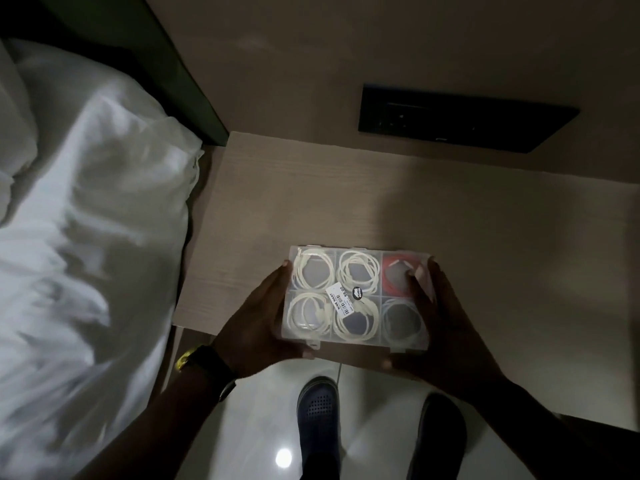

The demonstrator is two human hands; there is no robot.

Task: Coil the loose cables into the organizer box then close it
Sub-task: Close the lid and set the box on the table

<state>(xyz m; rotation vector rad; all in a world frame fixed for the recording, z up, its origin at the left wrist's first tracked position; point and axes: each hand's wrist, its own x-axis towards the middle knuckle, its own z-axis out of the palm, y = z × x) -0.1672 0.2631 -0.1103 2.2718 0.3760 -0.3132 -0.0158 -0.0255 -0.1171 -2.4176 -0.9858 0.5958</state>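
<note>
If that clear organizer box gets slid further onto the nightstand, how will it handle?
The organizer box is thin clear plastic holding only coiled cables, so probably light. Its flat shape looks unlikely to tip. Smooth walls may slip between the left hand and right hand.

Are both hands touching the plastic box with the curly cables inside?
Touching. The head view shows the left hand gripping the organizer box at its left edge, and the right hand on its right edge, fingers lying over the lid.

White bedding [86, 220] lies left of the wooden nightstand [450, 237].
</note>
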